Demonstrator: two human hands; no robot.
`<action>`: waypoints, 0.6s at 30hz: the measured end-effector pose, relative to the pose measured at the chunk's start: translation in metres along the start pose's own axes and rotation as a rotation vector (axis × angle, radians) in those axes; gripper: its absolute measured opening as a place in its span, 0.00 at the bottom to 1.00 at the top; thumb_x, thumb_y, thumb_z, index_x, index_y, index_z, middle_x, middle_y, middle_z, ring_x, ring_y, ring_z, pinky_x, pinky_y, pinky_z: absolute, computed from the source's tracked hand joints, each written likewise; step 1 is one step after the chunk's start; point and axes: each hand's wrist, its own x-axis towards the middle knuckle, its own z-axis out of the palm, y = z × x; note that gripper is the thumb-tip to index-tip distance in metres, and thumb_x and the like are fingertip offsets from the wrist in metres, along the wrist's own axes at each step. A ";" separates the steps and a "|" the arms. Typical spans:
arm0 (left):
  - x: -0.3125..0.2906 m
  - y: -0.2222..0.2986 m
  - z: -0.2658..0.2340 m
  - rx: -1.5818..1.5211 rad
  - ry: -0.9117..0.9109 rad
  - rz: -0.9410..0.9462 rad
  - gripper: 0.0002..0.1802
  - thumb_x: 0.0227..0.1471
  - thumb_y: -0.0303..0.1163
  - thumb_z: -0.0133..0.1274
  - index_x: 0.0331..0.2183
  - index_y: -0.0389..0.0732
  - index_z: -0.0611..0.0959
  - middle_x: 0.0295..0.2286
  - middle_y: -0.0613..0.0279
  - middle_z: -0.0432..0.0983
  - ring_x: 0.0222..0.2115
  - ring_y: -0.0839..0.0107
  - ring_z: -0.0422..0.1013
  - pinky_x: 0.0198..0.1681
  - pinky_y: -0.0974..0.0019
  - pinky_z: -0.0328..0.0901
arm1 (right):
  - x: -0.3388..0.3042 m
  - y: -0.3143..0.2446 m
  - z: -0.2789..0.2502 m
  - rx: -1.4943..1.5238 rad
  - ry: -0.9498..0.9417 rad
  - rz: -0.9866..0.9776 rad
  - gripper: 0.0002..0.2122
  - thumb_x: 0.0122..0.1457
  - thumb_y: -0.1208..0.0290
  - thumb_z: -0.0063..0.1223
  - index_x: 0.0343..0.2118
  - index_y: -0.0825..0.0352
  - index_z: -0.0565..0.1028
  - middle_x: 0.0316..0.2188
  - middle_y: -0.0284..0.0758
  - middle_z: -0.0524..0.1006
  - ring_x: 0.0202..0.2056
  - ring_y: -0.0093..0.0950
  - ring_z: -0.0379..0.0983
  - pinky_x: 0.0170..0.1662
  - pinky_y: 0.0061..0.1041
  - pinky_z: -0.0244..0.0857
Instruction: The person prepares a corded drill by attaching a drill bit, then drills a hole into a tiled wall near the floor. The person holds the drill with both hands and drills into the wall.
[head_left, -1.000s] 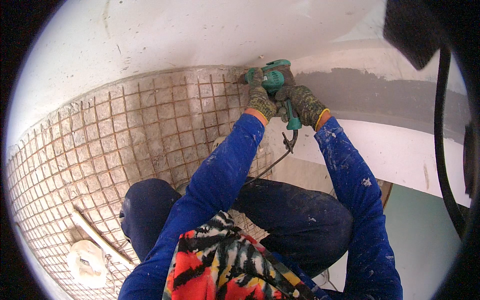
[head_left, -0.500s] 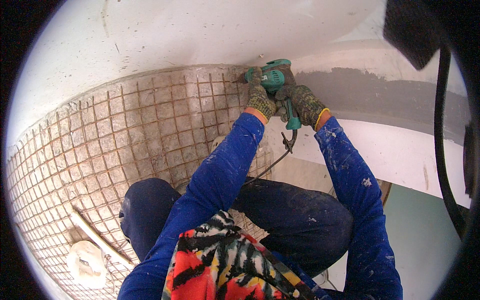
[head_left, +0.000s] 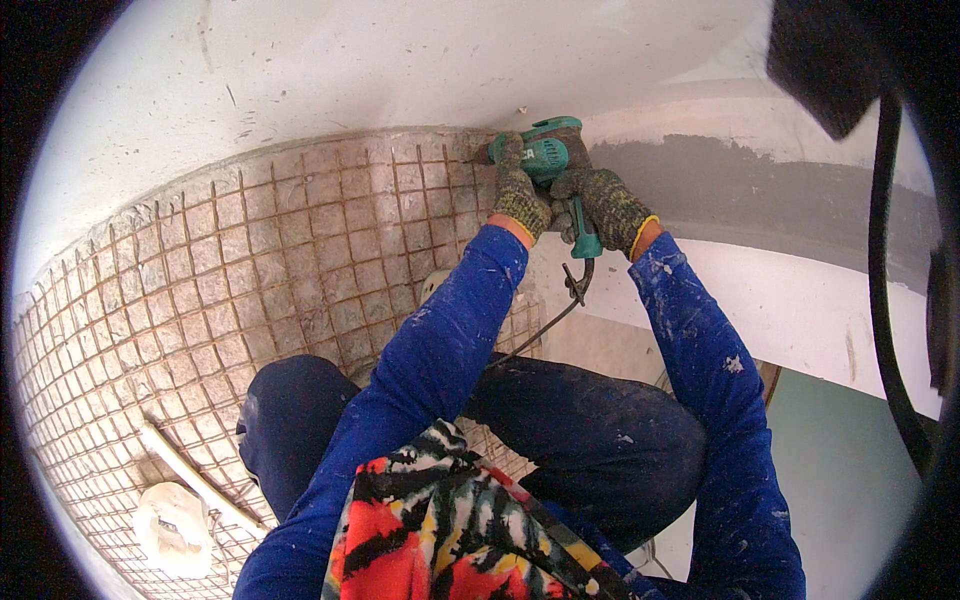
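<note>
A teal and black power drill (head_left: pixel 546 155) lies sideways in both my hands, its front end pointing left at the corner where the wire grid meets the white wall. My left hand (head_left: pixel 519 188), in a speckled knit glove with a yellow cuff, is wrapped round the front of the body. Behind it, my gloved right hand (head_left: pixel 606 208) grips the rear handle. A dark cord (head_left: pixel 540 332) runs from the handle's lower end toward my legs. The tip of the drill is hard to make out against the grid.
A rusty steel mesh (head_left: pixel 300 235) covers the rough concrete below and left of me. On it lie a pale pipe (head_left: pixel 200 478) and a whitish bag-like thing (head_left: pixel 172 530). The white wall (head_left: pixel 380 70) rises ahead; a white ledge (head_left: pixel 800 305) runs along the right. A black strap (head_left: pixel 885 270) hangs at far right.
</note>
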 end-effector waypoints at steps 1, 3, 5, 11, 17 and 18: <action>0.000 0.000 0.000 -0.008 0.028 -0.016 0.34 0.52 0.64 0.61 0.49 0.48 0.81 0.44 0.56 0.81 0.42 0.52 0.77 0.47 0.40 0.74 | -0.001 -0.002 0.000 -0.043 -0.009 -0.071 0.11 0.60 0.65 0.59 0.34 0.69 0.79 0.23 0.40 0.78 0.19 0.35 0.75 0.22 0.37 0.72; 0.001 0.000 -0.001 -0.017 0.017 -0.007 0.33 0.53 0.64 0.61 0.49 0.48 0.82 0.44 0.55 0.81 0.42 0.52 0.77 0.47 0.41 0.74 | -0.002 -0.008 0.001 0.023 0.006 0.025 0.11 0.61 0.64 0.58 0.35 0.69 0.79 0.23 0.40 0.78 0.19 0.35 0.76 0.22 0.37 0.73; 0.002 0.000 -0.003 -0.024 0.033 -0.011 0.33 0.53 0.64 0.61 0.49 0.48 0.82 0.44 0.55 0.81 0.43 0.52 0.77 0.47 0.41 0.74 | -0.004 -0.013 0.002 0.038 0.007 0.023 0.11 0.61 0.65 0.58 0.35 0.69 0.79 0.23 0.40 0.79 0.19 0.34 0.76 0.22 0.37 0.73; 0.000 0.000 -0.004 -0.007 0.010 -0.036 0.34 0.52 0.66 0.60 0.49 0.49 0.82 0.44 0.55 0.81 0.43 0.51 0.77 0.46 0.40 0.74 | -0.005 -0.015 0.003 -0.012 0.027 -0.035 0.11 0.64 0.66 0.54 0.36 0.70 0.80 0.24 0.40 0.79 0.20 0.34 0.76 0.23 0.35 0.73; -0.002 0.002 0.001 0.032 0.089 -0.043 0.37 0.54 0.70 0.54 0.51 0.49 0.82 0.47 0.55 0.80 0.45 0.49 0.76 0.48 0.38 0.72 | -0.003 -0.017 -0.001 -0.192 -0.032 -0.167 0.11 0.66 0.68 0.51 0.39 0.70 0.80 0.25 0.40 0.80 0.21 0.32 0.78 0.24 0.34 0.74; -0.003 0.002 0.002 0.036 0.089 -0.055 0.37 0.54 0.70 0.54 0.51 0.49 0.82 0.47 0.55 0.80 0.44 0.49 0.76 0.47 0.38 0.72 | -0.003 -0.019 -0.001 -0.183 -0.037 -0.116 0.11 0.66 0.68 0.51 0.39 0.70 0.81 0.26 0.40 0.80 0.22 0.32 0.78 0.24 0.33 0.75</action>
